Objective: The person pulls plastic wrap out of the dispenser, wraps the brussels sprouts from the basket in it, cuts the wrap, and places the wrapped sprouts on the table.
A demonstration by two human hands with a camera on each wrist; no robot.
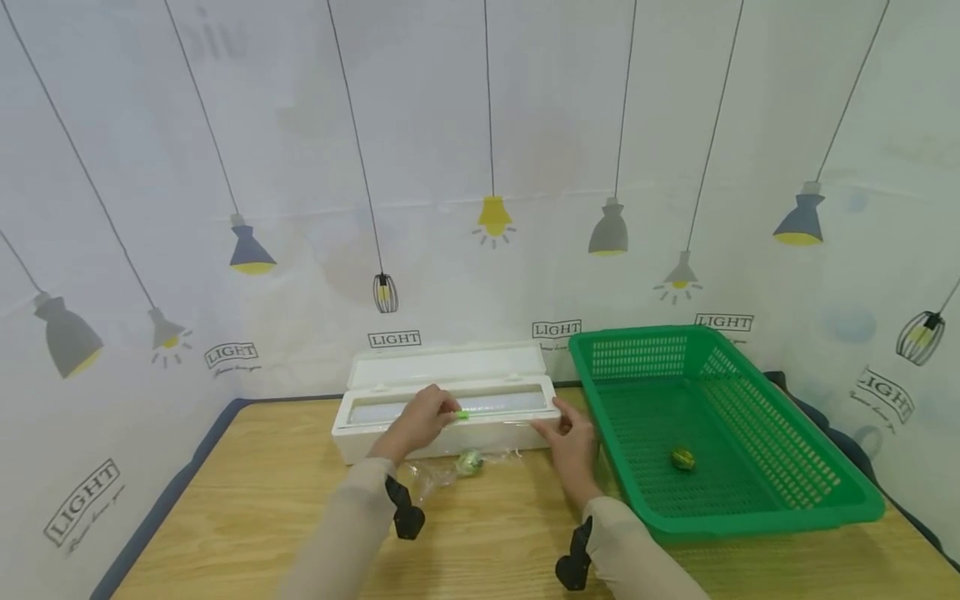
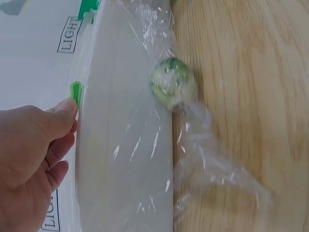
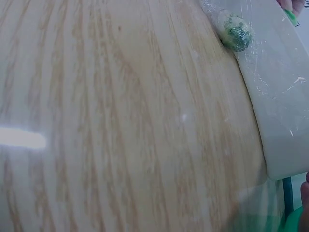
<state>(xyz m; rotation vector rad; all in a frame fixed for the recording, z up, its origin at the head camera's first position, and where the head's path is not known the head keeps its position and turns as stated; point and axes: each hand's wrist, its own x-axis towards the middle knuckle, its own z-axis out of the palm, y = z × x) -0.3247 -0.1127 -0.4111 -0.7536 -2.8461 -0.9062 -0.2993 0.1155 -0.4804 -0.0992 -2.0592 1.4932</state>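
A white cling-film dispenser box (image 1: pixel 450 433) lies open at the back of the wooden table, its lid tipped back. My left hand (image 1: pixel 447 411) curls over the front rail and pinches the small green slider (image 1: pixel 462 414); in the left wrist view my thumb touches the slider (image 2: pixel 76 92). My right hand (image 1: pixel 559 420) rests with straight fingers on the box's right end. A green ball wrapped in clear film (image 1: pixel 470 461) lies on the table against the box front, seen close as the ball (image 2: pixel 173 88) with loose film (image 2: pixel 212 169) trailing, and as the ball (image 3: pixel 235 30).
A green plastic basket (image 1: pixel 757 508) stands to the right of the box and holds another small green-yellow ball (image 1: pixel 682 458). Printed white backdrop sheets close in the back and sides. Bare wood table (image 1: pixel 487 542) lies in front of the box.
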